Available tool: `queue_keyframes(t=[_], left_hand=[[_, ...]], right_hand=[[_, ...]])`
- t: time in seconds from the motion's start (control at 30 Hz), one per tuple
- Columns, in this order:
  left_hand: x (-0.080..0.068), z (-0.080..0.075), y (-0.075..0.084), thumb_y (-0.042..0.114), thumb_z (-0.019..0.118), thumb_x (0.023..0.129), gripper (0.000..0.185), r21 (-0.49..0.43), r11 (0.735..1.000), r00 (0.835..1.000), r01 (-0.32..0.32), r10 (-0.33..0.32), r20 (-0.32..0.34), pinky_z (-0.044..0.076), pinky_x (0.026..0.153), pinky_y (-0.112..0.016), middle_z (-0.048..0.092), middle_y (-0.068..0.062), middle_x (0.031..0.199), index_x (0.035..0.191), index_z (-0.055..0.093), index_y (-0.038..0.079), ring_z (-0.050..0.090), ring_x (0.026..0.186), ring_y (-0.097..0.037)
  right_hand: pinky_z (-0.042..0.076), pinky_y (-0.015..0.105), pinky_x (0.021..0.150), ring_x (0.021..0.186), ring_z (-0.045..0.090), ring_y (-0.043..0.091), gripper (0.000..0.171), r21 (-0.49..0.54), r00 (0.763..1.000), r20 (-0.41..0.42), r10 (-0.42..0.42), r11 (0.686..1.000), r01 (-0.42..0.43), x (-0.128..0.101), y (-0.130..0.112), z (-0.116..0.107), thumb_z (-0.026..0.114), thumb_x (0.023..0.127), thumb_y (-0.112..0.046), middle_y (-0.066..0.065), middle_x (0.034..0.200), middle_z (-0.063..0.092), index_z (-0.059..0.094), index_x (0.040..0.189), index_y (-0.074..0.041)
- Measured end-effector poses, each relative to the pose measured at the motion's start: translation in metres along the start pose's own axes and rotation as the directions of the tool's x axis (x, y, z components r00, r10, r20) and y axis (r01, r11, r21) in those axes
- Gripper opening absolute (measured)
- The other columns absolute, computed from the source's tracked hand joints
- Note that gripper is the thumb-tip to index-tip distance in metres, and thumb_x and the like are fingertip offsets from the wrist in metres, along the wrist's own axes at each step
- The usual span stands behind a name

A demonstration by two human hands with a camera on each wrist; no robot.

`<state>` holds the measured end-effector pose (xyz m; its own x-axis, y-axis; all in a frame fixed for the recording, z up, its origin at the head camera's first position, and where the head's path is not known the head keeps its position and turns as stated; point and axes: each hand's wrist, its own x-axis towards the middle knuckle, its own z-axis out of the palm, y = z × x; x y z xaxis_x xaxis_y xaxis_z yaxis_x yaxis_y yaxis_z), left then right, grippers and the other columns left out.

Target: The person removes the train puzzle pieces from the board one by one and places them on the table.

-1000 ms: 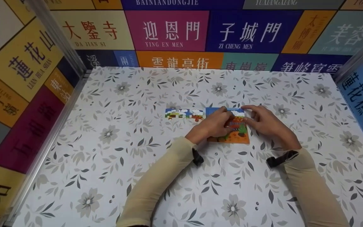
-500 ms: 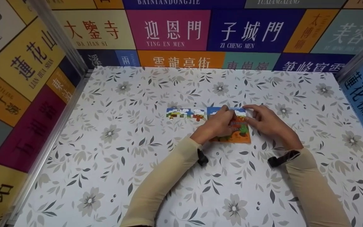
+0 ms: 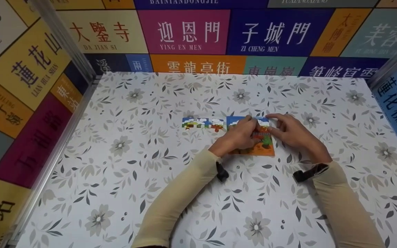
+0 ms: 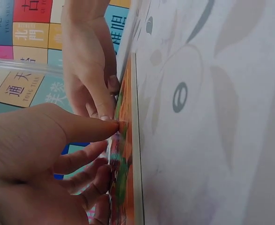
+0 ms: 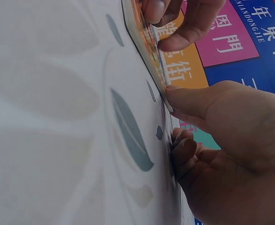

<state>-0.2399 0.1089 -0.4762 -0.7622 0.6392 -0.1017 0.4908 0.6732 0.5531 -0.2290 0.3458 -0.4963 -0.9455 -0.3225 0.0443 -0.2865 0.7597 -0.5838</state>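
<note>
a: where is the board (image 3: 266, 146) found?

b: flat on the desk (image 3: 115, 186), set in from the far edge and rather closer to the far right corner than to the far left. loose picture pieces (image 3: 202, 123) are laid in a row just beside it, toward the desk's left edge.

a: and the hands?

b: they are placed near each other, not clasped. the left hand (image 3: 242, 134) is laid over the picture, its thumb set down on the face and its fingers bent; whether a piece is pinched there cannot be told. the right hand (image 3: 292, 132) is rested at the board's side toward the desk's right edge, the thumb touching the rim; nothing is seen clamped in it.

a: how is the board judged to handle?

b: light and fairly stiff, judging by the thick pale rim. some slipping over the desk is thought likely under a sideways push. the knobs on the pieces are considered easily bent.

a: best hold?

b: the board should be steadied by opposite edges, and pieces taken by their straight sides.
</note>
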Motion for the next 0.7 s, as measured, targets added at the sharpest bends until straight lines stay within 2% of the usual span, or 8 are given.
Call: queue_keyframes(t=[0.17, 0.37, 0.47, 0.57, 0.7], left_hand=[[0.0017, -0.0002, -0.0010, 0.031, 0.070, 0.094, 0.036, -0.018, 0.999, 0.999, -0.035, 0.035, -0.014, 0.047, 0.085, -0.032, 0.052, 0.000, 0.118, 0.125, 0.057, 0.018, 0.051, 0.099, -0.013], [0.0030, 0.0000, 0.0008, 0.024, 0.073, 0.092, 0.038, -0.056, 0.998, 1.000, 0.009, -0.010, -0.012, 0.045, 0.091, -0.046, 0.049, 0.004, 0.119, 0.126, 0.056, 0.025, 0.051, 0.102, -0.012], [0.0033, 0.0000, 0.0016, 0.023, 0.073, 0.092, 0.038, -0.066, 0.998, 1.000, 0.022, -0.023, -0.013, 0.045, 0.090, -0.047, 0.048, 0.004, 0.119, 0.126, 0.057, 0.028, 0.051, 0.101, -0.012], [0.0033, 0.0003, 0.0016, 0.024, 0.074, 0.091, 0.040, -0.074, 0.997, 0.999, 0.021, -0.023, -0.023, 0.045, 0.087, -0.043, 0.049, 0.004, 0.119, 0.128, 0.059, 0.028, 0.051, 0.100, -0.011], [0.0026, 0.0003, 0.0006, 0.021, 0.075, 0.090, 0.041, -0.086, 0.996, 0.999, -0.015, 0.010, -0.049, 0.047, 0.082, -0.033, 0.050, 0.000, 0.119, 0.129, 0.064, 0.023, 0.051, 0.098, -0.011]], right_hand=[[0.042, 0.029, 0.066, 0.078, 0.050, 0.018, 0.046, 0.009, 1.000, -0.005, 0.027, 1.000, -0.027, 0.0001, -0.0009, 0.0003, 0.064, 0.100, -0.025, 0.009, 0.096, 0.055, 0.055, 0.144, -0.019], [0.042, 0.030, 0.067, 0.079, 0.050, 0.018, 0.046, 0.009, 0.999, 0.002, 0.050, 0.999, -0.050, 0.0007, 0.0001, 0.0009, 0.063, 0.100, -0.027, 0.008, 0.097, 0.054, 0.054, 0.145, -0.021], [0.042, 0.030, 0.067, 0.079, 0.050, 0.018, 0.047, 0.012, 0.999, 0.005, 0.050, 0.999, -0.050, 0.0007, 0.0001, 0.0006, 0.063, 0.100, -0.027, 0.008, 0.097, 0.054, 0.054, 0.145, -0.021], [0.042, 0.030, 0.067, 0.079, 0.051, 0.018, 0.046, 0.016, 0.999, 0.005, 0.045, 0.999, -0.045, 0.0011, 0.0005, 0.0001, 0.064, 0.100, -0.025, 0.008, 0.097, 0.055, 0.054, 0.145, -0.020], [0.043, 0.029, 0.065, 0.077, 0.052, 0.018, 0.046, 0.017, 1.000, 0.004, 0.009, 1.000, -0.009, 0.0023, 0.0020, -0.0002, 0.063, 0.100, -0.023, 0.009, 0.095, 0.056, 0.054, 0.145, -0.018]])
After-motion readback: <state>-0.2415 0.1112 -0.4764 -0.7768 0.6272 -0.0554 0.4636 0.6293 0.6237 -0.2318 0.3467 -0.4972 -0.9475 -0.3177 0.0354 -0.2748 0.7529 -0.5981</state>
